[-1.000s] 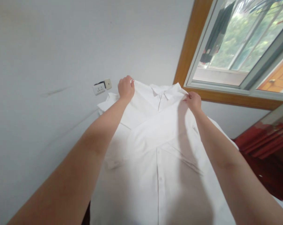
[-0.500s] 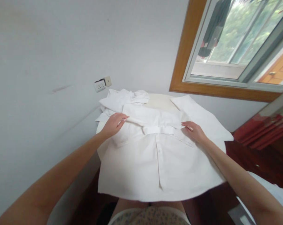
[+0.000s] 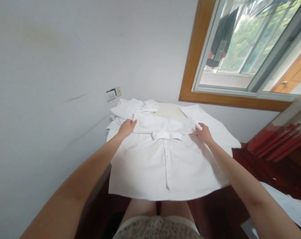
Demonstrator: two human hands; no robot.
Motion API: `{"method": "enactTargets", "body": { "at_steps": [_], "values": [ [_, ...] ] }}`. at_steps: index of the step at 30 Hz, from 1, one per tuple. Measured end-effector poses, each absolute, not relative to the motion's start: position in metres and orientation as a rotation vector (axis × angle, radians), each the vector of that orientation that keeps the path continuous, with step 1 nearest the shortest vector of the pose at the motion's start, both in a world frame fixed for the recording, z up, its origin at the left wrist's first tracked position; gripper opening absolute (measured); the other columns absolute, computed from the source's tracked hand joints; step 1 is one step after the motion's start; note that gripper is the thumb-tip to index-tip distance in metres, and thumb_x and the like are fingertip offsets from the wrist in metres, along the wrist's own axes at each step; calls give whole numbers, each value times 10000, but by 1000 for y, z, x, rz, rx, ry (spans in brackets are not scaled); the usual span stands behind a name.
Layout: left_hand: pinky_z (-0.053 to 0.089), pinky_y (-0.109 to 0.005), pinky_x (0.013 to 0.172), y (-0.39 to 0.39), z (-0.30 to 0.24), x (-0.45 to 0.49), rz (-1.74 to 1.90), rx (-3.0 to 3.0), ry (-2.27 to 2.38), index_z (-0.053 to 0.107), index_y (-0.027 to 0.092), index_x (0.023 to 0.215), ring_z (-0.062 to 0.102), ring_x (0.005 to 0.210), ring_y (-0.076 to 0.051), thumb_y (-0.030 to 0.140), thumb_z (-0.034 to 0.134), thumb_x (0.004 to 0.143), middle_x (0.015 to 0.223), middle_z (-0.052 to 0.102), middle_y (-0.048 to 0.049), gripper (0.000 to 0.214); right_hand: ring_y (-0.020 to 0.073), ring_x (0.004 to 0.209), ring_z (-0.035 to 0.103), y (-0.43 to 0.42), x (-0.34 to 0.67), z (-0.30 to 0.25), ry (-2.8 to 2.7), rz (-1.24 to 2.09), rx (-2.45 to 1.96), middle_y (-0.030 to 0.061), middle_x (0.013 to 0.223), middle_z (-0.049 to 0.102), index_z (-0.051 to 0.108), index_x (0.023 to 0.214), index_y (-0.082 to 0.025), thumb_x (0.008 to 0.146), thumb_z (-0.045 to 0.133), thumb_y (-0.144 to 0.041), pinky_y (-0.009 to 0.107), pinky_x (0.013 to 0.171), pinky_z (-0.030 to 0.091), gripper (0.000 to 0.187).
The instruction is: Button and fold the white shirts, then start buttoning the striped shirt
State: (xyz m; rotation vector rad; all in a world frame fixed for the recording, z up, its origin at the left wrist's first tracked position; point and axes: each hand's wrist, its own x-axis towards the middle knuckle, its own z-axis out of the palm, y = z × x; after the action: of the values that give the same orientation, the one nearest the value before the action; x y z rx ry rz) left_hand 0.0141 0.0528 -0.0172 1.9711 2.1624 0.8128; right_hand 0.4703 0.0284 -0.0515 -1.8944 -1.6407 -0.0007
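A white button-up shirt (image 3: 145, 169) lies spread over a round pale table, its button strip running down the middle and its hem hanging over the front edge. The upper part (image 3: 150, 123) is folded over into a band, with the collar (image 3: 167, 135) just below it. My left hand (image 3: 127, 127) pinches the left end of this band between thumb and fingers. At the right end, my right hand (image 3: 203, 133) has its fingertips on the cloth, one finger slightly raised. A sleeve (image 3: 212, 127) stretches out beyond my right hand.
Crumpled white clothes (image 3: 132, 108) sit at the table's back left, against the wall (image 3: 65, 59). The tabletop (image 3: 169, 109) shows at the back. A wood-framed window (image 3: 187, 76) and a red-and-cream curtain (image 3: 272, 142) are to the right. White cloth (image 3: 287, 202) lies low at the right.
The folded band lies flatter and straighter, its left end more squared. My right hand's fingers have spread a little. The whole view has shifted slightly.
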Motion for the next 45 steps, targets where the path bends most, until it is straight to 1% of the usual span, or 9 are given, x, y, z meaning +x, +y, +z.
{"method": "enactTargets", "body": {
  "at_steps": [4,13,16,21,26,28,31,36,45],
  "values": [
    [493,-427,797,70,-20,24,648,1951,2267,644,158,845,635,1011,-364,546,378,869,1014,690,-224,471,225,872,659,46,463,-47,-1504,227,-2050,165,1031,673,493,1324,-87,905,486,-393,304,769,494,519],
    [489,-371,806,63,-24,17,788,2077,2349,633,191,824,644,936,-294,423,313,908,925,702,-151,404,162,713,644,55,464,-33,-1604,279,-1959,70,893,697,480,1329,-161,849,494,-225,244,667,468,484],
    [486,-356,773,56,-23,12,704,2110,2364,619,196,821,648,909,-285,424,307,924,910,699,-147,400,188,814,646,47,466,-30,-1657,178,-2015,77,925,694,534,1284,-203,880,472,-259,263,711,456,413],
    [483,-409,764,37,-22,19,493,2230,2452,584,156,1092,651,890,-329,401,412,900,888,696,-161,355,249,1015,593,29,458,-39,-1925,-51,-2145,127,1139,634,518,1323,-233,906,472,-281,325,810,441,422],
    [327,-553,1033,27,-12,62,787,2621,2367,494,94,1281,415,1309,-389,263,482,856,1342,516,-252,458,291,1164,476,33,425,-31,-2058,-409,-1957,155,1283,539,553,1298,-196,908,480,-269,392,942,398,403],
    [206,-561,1123,32,-11,90,861,2810,2143,481,114,1329,292,1407,-347,211,437,872,1462,413,-213,469,285,1218,443,42,397,-26,-2107,-383,-1863,142,1327,525,566,1288,-197,930,446,-273,405,990,375,385],
    [126,-516,1176,48,-20,124,799,2960,1769,537,194,1318,263,1436,-265,164,362,902,1488,420,-118,452,254,1364,326,59,349,-32,-2273,-253,-1675,74,1436,469,550,1316,-256,973,363,-307,429,1093,290,393],
    [160,-528,1169,76,-54,134,581,2776,1786,520,253,1368,319,1413,-272,388,354,950,1488,434,-83,469,216,1449,217,80,307,-59,-2369,109,-1750,16,1572,278,318,1490,-298,1008,204,-446,500,1152,194,517],
    [119,-509,1181,85,-73,116,550,2704,1921,494,260,1399,308,1418,-283,551,308,940,1498,419,-85,574,234,1473,139,92,334,-65,-2306,106,-1942,32,1595,188,296,1503,-289,967,133,-604,559,1162,108,643]
  ]
}}
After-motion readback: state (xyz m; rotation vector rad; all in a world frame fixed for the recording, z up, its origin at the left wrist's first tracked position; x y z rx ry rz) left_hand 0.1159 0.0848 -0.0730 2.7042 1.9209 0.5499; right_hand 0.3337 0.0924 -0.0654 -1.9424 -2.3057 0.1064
